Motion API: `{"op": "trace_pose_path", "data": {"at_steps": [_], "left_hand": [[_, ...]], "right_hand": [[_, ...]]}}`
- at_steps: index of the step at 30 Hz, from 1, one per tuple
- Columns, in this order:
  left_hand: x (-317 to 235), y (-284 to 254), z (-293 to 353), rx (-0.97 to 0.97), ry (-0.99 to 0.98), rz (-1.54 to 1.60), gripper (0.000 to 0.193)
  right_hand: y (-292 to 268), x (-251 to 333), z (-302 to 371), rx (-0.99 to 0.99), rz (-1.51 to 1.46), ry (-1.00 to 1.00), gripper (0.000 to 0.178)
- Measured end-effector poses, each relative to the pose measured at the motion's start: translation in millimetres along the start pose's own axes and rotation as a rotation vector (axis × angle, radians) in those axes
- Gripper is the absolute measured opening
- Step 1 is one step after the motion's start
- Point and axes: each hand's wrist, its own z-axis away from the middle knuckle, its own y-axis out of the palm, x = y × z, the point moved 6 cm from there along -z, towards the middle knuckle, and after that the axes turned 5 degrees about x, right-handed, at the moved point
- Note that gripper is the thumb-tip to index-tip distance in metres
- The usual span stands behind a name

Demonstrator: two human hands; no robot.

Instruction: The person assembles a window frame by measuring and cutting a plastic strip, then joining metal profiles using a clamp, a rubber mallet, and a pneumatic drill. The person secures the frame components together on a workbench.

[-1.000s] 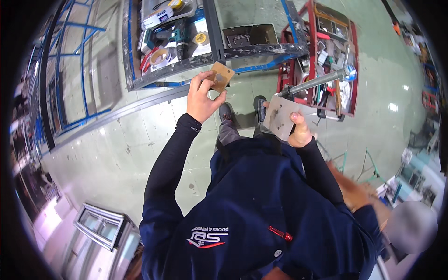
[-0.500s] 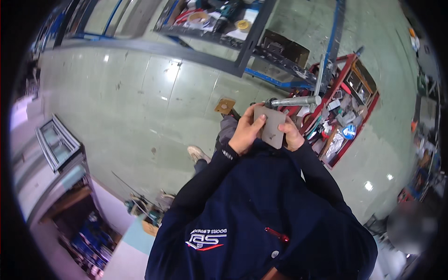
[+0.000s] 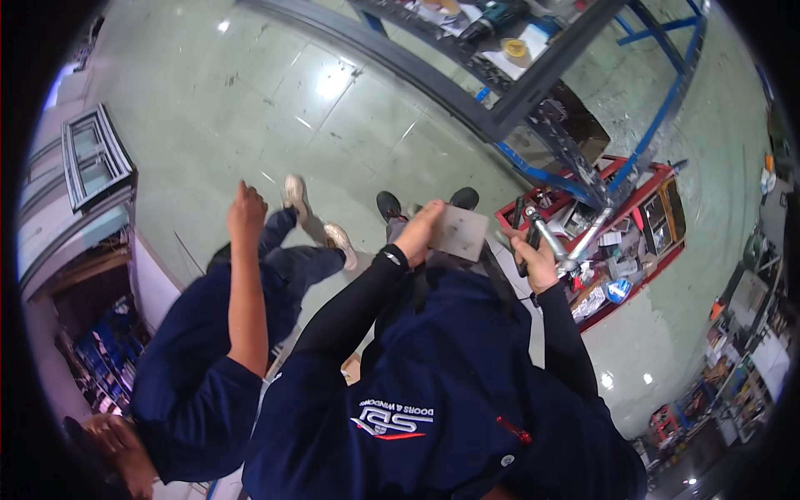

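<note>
Plate by edge, tool, gap between hands

A flat, pale grey plate, roughly square, is held along its left edge in the left hand, one broad face exposed; a silver, rod-like tool is slanted at the right hand, apart from the plate

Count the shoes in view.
4: a dark shoe up-left of the left hand, a second dark shoe above the plate, and, farther left, an upper pale shoe and a lower pale shoe. More may be hidden.
</note>
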Motion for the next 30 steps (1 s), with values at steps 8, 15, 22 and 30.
{"op": "trace_pose_path", "data": {"at_steps": [8,15,22,30], "left_hand": [[111,-118,-106,-0.200,-0.164,0.300,0.049],[238,-376,-300,-0.588,-0.266,-1.019,0.074],[287,-397,-499,-0.586,0.462,-1.821,0.067],[275,-416,-524,-0.391,0.188,-1.949,0.079]], "right_hand": [[44,-134,-88,-0.161,0.146,0.288,0.020],[39,-274,-203,-0.388,-0.008,0.321,0.011],[17,-360,-254,-0.532,-0.077,0.215,0.017],[10,-366,-269,-0.527,-0.122,0.197,0.022]]}}
